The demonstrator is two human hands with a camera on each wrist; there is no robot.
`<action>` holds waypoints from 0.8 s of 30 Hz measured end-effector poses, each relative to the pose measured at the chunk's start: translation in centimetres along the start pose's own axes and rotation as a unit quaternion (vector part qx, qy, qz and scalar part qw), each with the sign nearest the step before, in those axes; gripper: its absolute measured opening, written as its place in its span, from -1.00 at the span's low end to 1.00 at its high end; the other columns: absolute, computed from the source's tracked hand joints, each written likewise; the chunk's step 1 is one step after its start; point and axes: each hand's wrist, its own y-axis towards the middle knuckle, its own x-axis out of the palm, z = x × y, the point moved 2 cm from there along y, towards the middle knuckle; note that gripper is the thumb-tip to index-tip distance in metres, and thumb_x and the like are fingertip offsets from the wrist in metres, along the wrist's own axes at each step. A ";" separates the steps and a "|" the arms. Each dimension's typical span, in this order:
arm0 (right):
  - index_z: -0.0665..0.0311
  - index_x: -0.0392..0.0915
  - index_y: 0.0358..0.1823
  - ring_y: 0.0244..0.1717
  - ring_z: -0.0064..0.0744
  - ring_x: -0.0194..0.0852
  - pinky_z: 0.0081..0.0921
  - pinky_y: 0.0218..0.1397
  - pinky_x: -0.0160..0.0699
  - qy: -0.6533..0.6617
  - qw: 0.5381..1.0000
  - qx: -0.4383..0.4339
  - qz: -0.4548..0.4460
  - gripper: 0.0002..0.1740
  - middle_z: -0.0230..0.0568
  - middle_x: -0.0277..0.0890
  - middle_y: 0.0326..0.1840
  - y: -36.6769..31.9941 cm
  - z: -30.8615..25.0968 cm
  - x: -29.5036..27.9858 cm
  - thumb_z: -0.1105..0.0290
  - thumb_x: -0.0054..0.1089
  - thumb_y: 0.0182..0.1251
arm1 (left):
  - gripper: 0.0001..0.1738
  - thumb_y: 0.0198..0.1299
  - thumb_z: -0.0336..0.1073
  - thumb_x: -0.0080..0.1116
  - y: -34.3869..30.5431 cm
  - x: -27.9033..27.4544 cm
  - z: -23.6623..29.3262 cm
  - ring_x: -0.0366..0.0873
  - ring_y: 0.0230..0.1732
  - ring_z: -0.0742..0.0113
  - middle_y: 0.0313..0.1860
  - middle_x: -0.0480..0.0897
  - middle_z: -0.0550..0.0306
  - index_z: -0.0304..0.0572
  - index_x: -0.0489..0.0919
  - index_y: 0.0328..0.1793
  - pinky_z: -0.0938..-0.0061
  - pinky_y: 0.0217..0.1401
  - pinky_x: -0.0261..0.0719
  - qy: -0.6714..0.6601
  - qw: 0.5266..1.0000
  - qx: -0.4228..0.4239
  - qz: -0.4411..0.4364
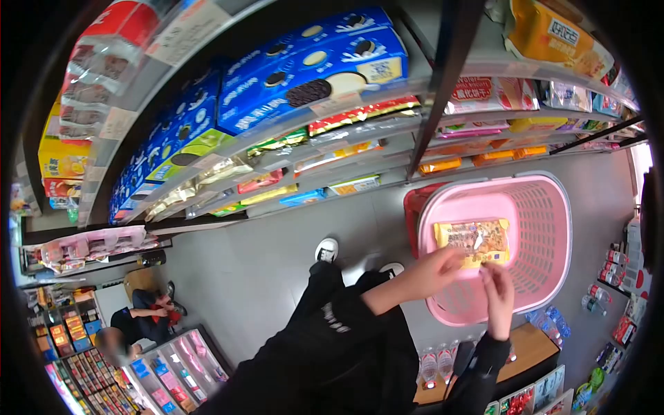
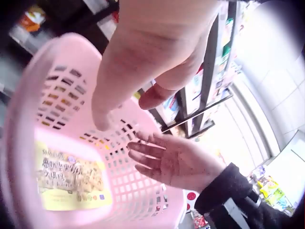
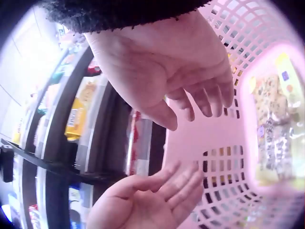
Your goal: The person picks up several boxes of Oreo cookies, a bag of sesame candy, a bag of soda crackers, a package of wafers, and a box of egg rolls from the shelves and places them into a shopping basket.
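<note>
A pink plastic shopping basket (image 1: 551, 228) with slotted sides holds a yellow, clear-fronted packet of biscuits (image 1: 477, 242) lying flat on its bottom. Over the basket's near side are both bare hands, with a gap between them. My left hand (image 1: 437, 271) has loosely extended fingers and nothing in them. To its right, my right hand (image 1: 499, 292) has its fingers spread loosely, also holding nothing. In the left wrist view the right palm (image 2: 178, 162) faces up beside the basket wall. The right wrist view shows the packet (image 3: 274, 129) apart from both hands.
Snack shelves line the far side, with blue cookie boxes (image 1: 311, 79) on top. A red basket edge (image 1: 413, 218) shows behind the pink one. Water bottles (image 1: 430, 366) stand on a wooden surface nearby. Another person (image 1: 142, 315) sits at the lower left.
</note>
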 end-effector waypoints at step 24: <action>0.36 0.39 -0.28 -0.28 -0.25 0.38 -0.44 -0.18 0.34 -0.093 0.979 0.062 -0.170 -0.74 -0.09 0.41 -0.36 3.4 21.1 41.9 0.36 0.00 0.00 | -0.63 0.03 -0.41 -0.19 -27.5 -39.6 -28.9 0.45 -0.25 0.36 -0.16 0.46 0.01 -0.24 0.25 0.04 0.56 -0.29 0.41 -0.076 0.869 -0.361 0.331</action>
